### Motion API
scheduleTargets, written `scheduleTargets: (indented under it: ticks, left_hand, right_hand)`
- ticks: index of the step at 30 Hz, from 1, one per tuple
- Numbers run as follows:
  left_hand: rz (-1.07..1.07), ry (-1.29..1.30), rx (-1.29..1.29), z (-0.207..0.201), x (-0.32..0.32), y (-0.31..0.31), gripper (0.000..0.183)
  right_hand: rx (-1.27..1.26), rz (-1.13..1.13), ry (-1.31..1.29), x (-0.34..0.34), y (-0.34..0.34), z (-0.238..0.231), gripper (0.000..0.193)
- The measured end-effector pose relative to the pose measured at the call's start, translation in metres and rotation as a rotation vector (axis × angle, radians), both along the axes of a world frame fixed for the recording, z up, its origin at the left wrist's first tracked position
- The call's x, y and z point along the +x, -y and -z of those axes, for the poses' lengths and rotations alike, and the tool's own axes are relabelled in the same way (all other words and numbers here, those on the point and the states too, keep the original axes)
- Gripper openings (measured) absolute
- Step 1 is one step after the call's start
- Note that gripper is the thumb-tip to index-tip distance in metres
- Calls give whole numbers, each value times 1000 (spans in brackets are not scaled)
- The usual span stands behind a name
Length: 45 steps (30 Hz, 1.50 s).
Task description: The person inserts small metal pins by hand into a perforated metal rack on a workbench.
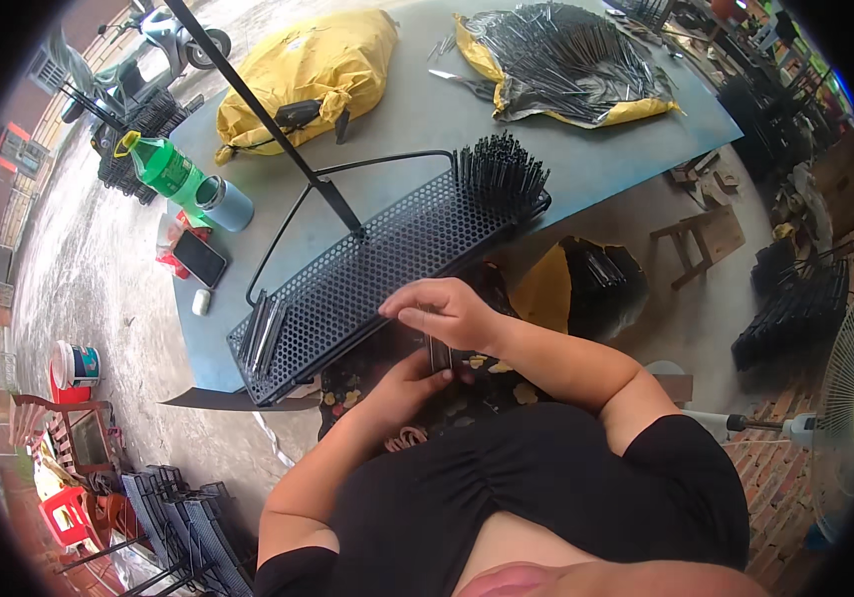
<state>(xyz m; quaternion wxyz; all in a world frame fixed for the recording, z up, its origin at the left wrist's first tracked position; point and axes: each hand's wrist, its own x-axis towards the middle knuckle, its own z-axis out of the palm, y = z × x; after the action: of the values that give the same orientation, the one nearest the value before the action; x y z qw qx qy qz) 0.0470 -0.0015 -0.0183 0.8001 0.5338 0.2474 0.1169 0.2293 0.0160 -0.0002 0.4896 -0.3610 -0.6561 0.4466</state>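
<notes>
Over my lap, my left hand (pixel 410 386) is closed around a small bundle of thin metal strips (pixel 438 354), its thumb across the lower end. Just above, my right hand (pixel 450 310) is bent over the bundle's upper end with fingers stretched to the left, thumb apart below them. Beyond my hands a black perforated metal rack (pixel 352 269) lies tilted on the table. Several slim metal strips (pixel 266 333) rest at its left end. A dense cluster of black metal pieces (pixel 502 174) stands on its right end. My right palm is hidden.
The blue-grey table (pixel 417 109) bears a yellow sack (pixel 308 75), an opened sack of black rods (pixel 566 65), a green bottle (pixel 163 167), a cup (pixel 225 204) and a phone (pixel 199 259). A black pole (pixel 258 109) rises from the rack. A fan (pixel 850 408) stands at right.
</notes>
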Motion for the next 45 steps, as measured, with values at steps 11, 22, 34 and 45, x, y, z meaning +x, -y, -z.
scheduleTargets:
  ticks: [11,22,34,45]
  left_hand:
    - [-417,129,-398,0,-5,-12,20]
    - [-559,-13,-614,25,-4,-27,24]
    - [-426,138,-728,34,-8,-30,43]
    - [-456,165,-721,32,-15,-26,32]
  right_hand:
    - [-492,235,-536,14,10,44,31]
    - [-787,213,-589,-21,9,74,12]
    - [-980,148,-688,-16,7,66,10]
    - [-947,92,-600,-27,10,54,15]
